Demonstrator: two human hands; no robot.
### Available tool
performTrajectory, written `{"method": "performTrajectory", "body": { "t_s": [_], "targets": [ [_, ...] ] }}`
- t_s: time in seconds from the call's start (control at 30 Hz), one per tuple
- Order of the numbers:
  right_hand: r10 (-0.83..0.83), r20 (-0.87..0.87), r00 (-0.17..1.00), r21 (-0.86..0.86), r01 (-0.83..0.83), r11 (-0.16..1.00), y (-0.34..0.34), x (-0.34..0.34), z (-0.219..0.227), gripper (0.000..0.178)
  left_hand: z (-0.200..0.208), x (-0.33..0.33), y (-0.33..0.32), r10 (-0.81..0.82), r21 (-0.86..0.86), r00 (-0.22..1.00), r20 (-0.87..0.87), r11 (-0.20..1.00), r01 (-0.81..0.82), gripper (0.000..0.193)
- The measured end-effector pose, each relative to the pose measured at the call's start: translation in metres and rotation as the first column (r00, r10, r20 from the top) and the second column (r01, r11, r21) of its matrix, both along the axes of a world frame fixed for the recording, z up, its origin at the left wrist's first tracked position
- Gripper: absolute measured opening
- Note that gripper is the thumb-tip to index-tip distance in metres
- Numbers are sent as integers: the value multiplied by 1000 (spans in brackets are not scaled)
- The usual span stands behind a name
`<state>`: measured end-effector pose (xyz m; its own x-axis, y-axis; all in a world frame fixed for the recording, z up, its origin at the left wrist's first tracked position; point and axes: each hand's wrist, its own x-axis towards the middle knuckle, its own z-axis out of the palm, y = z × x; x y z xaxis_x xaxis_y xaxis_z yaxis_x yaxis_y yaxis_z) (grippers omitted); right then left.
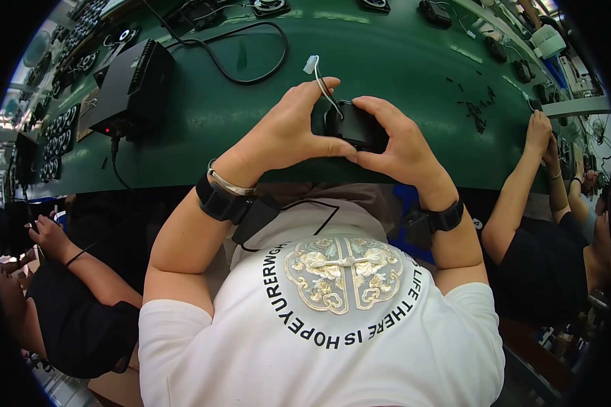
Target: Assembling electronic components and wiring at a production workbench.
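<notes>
Between my two hands, over the green table (400,61), is a small black box-shaped part (355,127). Two thin wires, one white and one dark, rise from its far left side and end in a white plug (311,64). My left hand (288,132) holds the box from the left; its thumb lies along the near edge, and its forefinger is by the wires. My right hand (400,139) grips the right side, fingers curled over the far corner and thumb at the near edge. The two thumb tips nearly meet. My palms hide the box's ends.
On the left stands a black power unit (136,85) with a red light and a looping black cable (285,51). Small black pieces (478,112) lie scattered at the right. Black cased parts with wires (436,13) sit farther back. Co-workers' hands (538,132) are at both sides.
</notes>
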<state>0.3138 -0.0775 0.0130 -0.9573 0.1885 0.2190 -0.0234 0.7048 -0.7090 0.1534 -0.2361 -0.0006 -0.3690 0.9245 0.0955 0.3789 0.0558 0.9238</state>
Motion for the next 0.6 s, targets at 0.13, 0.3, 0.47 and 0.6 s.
{"method": "performTrajectory", "body": {
  "t_s": [0.13,0.3,0.47,0.6],
  "targets": [
    [58,24,998,-48,-57,997,5,2,2,73,-4,17,-11,45,91,879,-475,996,-2,97],
    [141,19,990,49,-142,989,10,0,3,76,-11,21,-10,37,36,860,-510,999,-22,109],
    [220,14,975,141,-220,965,14,-5,3,77,-12,22,-11,59,71,849,-525,997,-25,110],
    [228,14,974,143,-228,963,12,-5,4,76,-10,22,-11,44,79,843,-536,997,-2,106]
  ]
}}
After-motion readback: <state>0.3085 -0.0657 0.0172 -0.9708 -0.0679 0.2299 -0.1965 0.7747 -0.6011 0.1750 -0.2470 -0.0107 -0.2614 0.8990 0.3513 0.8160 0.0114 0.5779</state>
